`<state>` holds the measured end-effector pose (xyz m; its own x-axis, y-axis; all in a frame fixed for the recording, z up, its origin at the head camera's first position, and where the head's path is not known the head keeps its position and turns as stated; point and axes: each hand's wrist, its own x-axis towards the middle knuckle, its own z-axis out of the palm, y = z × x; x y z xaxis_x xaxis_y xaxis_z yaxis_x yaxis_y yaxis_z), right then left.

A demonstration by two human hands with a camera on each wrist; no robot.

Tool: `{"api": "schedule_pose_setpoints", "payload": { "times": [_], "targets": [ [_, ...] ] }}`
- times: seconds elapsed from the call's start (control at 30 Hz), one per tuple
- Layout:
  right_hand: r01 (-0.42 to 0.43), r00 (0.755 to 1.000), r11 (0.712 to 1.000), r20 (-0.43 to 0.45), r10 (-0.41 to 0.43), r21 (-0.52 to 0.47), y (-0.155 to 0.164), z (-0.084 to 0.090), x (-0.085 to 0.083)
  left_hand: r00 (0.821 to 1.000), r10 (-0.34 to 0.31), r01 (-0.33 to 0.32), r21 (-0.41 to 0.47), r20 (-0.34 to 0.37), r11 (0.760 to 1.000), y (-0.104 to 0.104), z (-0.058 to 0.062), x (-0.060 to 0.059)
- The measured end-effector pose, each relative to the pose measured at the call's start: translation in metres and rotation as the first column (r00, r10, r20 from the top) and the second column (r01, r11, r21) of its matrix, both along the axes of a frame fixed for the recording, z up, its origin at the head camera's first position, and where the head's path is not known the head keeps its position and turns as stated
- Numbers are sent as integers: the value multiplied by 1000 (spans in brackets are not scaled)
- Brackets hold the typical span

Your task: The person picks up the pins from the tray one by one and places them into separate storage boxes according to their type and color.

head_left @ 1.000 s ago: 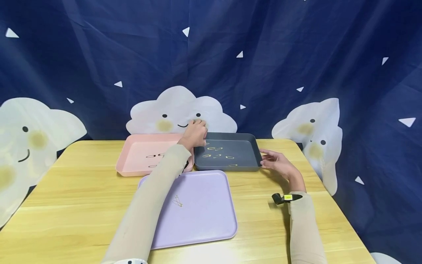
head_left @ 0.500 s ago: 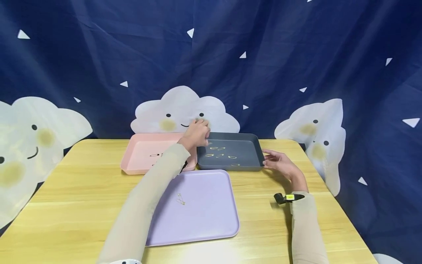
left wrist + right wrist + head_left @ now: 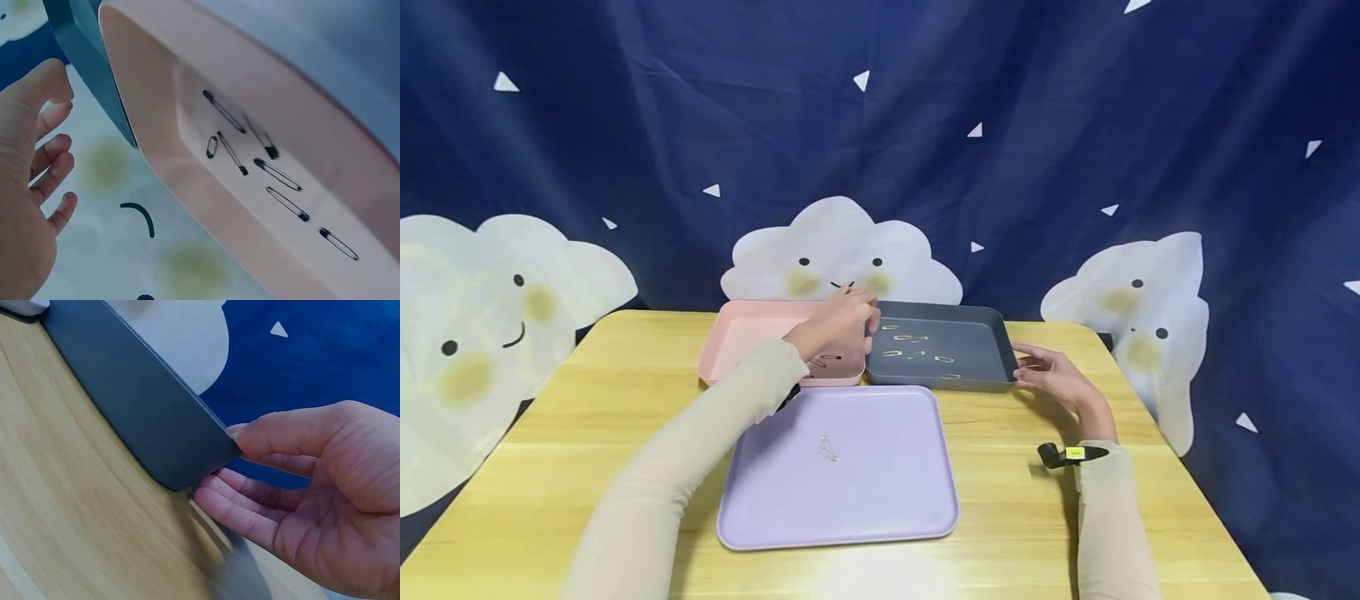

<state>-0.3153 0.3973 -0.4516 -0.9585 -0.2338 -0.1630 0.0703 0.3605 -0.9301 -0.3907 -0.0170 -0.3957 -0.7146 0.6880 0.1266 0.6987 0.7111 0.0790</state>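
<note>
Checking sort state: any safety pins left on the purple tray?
Yes, one gold safety pin lies near the middle of the purple tray in the head view.

Two trays stand side by side at the back of the surface (image 3: 587, 400), the left tray (image 3: 737, 333) touching the right tray (image 3: 977, 342); a flat tray (image 3: 887, 467) lies before them.
</note>
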Motion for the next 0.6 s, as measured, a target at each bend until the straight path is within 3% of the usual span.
{"api": "schedule_pose_setpoints", "payload": {
  "times": [0.3,0.6],
  "targets": [
    [-13,1000,1000,10,13,-14,1,-2,3,978,-202,203,9,-43,979,-22,-3,43],
    [-19,1000,1000,7,18,15,-1,2,5,962,-269,272,-76,51,959,-43,-4,84]
  ]
}}
